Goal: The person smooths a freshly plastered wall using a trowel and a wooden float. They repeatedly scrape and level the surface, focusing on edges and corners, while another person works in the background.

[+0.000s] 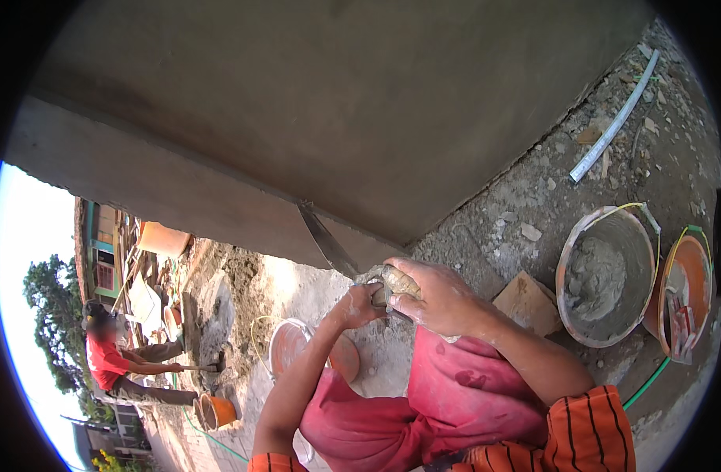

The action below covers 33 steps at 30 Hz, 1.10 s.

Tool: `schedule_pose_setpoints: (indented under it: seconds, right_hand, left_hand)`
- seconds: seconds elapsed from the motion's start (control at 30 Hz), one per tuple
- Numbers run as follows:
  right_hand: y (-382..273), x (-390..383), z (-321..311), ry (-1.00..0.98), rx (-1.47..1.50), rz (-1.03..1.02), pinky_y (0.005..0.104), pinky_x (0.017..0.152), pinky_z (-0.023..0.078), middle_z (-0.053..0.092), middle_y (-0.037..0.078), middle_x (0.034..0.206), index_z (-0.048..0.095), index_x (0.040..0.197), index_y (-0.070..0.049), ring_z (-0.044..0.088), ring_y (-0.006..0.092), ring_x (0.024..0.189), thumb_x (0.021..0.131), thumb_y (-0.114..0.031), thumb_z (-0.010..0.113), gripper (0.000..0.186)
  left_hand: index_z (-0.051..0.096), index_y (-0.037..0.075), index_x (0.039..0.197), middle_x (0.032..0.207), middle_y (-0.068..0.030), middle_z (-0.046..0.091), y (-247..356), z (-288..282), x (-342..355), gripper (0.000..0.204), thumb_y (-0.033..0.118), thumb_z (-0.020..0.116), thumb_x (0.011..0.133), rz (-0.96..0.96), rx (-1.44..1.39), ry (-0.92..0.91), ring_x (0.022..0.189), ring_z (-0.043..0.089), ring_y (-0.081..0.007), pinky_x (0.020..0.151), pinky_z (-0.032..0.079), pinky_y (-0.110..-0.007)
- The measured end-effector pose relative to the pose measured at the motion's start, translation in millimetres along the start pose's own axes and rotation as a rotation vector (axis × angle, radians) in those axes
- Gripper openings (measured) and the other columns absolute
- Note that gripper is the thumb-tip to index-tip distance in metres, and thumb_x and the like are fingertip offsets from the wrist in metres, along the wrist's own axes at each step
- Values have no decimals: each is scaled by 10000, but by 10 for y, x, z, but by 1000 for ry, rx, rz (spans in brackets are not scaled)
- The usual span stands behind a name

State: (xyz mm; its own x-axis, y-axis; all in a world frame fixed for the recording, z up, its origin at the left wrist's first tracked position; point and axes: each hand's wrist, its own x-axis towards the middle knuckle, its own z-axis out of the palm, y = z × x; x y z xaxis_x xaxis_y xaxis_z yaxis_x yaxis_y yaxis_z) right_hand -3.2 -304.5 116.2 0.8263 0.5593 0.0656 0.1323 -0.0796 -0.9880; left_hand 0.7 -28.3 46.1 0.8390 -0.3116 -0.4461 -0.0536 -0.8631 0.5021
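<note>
I'm seeing both hands meeting at the trowel (329,242) by the wall's (360,102) edge; right hand (435,295) fingers curling tight around its mortar-caked handle; left hand (359,305) clasping just beside it, fingers closed.

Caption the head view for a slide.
Both hands, left hand and right hand, grip a trowel against a plastered wall, mortar bucket beside.
</note>
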Motion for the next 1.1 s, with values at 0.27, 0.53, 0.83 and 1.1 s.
schedule_pose_setpoints:
  seconds: [0.27,0.53,0.83,1.1]
  right_hand:
    - [326,-67,71,67,-62,8,458,962,477,643,279,1175,521,1330,58,626,412,1097,887,-216,663,540]
    - [305,-50,103,133,-60,-133,438,956,494,646,257,1192,528,1338,26,635,403,1097,881,-191,683,529]
    - [706,-149,4,26,-18,28,460,976,480,634,295,1198,512,1336,82,616,418,1127,883,-195,661,551]
    - [926,-192,33,81,-50,-9,439,978,481,641,276,1198,517,1361,33,630,403,1112,881,-218,662,561]
  left_hand:
    - [685,30,1063,861,-183,709,60,-82,-86,407,209,795,715,-134,91,-24,793,670,-320,758,518,-404]
    - [671,28,1098,897,-177,709,-67,-145,-327,426,168,810,720,-273,108,31,820,676,-301,789,518,-386]
    - [665,27,1141,929,-134,727,-375,215,-449,473,163,839,723,-324,1,-4,844,659,-195,812,517,-367]
    - [669,25,1094,905,-108,722,-387,268,-522,412,66,809,709,-294,-29,37,818,637,-142,781,512,-329]
